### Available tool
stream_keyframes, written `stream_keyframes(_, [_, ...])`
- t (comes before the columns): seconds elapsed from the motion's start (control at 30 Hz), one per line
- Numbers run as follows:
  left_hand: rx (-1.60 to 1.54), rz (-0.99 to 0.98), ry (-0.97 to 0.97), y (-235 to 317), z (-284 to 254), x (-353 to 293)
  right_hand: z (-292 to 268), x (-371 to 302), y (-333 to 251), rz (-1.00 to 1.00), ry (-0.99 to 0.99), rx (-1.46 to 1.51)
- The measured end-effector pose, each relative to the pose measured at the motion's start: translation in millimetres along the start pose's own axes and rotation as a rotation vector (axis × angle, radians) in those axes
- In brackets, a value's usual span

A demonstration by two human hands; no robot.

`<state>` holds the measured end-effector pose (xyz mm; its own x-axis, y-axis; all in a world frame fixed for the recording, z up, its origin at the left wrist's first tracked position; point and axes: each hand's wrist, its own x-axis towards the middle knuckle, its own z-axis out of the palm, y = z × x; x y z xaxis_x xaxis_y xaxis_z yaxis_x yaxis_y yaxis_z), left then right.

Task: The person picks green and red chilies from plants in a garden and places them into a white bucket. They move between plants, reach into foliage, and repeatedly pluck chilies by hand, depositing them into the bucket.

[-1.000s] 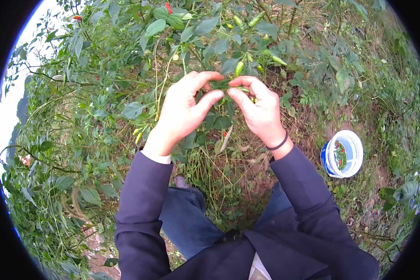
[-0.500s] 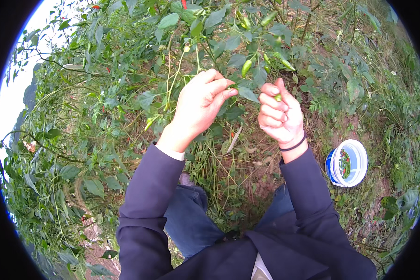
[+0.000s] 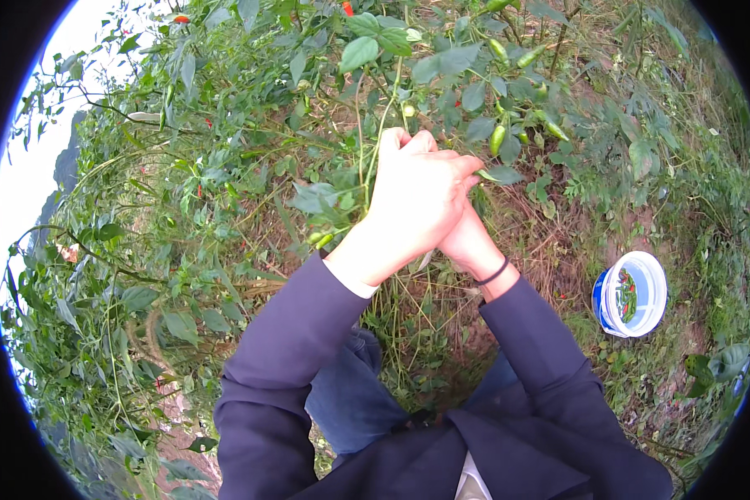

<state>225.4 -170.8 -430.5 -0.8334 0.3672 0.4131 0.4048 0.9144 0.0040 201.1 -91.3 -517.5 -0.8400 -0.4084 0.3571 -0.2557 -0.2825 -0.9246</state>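
Observation:
My left hand [image 3: 415, 204] is closed in a pinch on a leafy twig of the chili plant, and a green leaf [image 3: 502, 175] sticks out past its fingertips. Behind and below it is my right hand [image 3: 468, 237], overlapped so that its fingers are hidden; whether it holds anything is out of sight. Several green chilies hang just beyond the hands, among them a plump one [image 3: 497, 140] and a longer one [image 3: 551, 125]. More small green chilies [image 3: 321, 239] show beside my left wrist. A red chili [image 3: 347, 9] hangs at the top.
To the right on the ground stands a white and blue bucket [image 3: 660, 292], tilted in view, with green and red chilies [image 3: 627, 296] inside. Dense chili foliage [image 3: 225, 167] fills the left and far side. Dry grass and soil lie between my legs [image 3: 350, 408].
My right hand, which showed a green chili in its closed fingers, has moved left behind my left hand. My left hand has shifted right, and the branches have swung right.

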Motion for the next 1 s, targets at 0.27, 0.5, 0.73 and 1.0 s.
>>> stream_keyframes(0.27, [-0.351, -0.277, 0.282, -64.2, -52.6, -12.3, -60.0, -10.6, -1.3, 0.401, -0.094, 0.046])
stream_keyframes(0.5, [-0.390, -0.434, 0.027, -76.5, -33.3, -37.1, -96.6, -23.3, -10.0, 0.465, -0.160, 0.135])
stream_keyframes(0.73, [-1.014, -0.467, -0.442, -34.4, -7.1, 10.0, -94.0, -28.3, 9.6, 0.387, -0.108, -0.228])
stream_keyframes(1.0, [-1.742, -0.723, -0.314, -18.2, -5.5, 8.1, -69.0, -17.7, 25.9, -0.094, -0.014, -0.295])
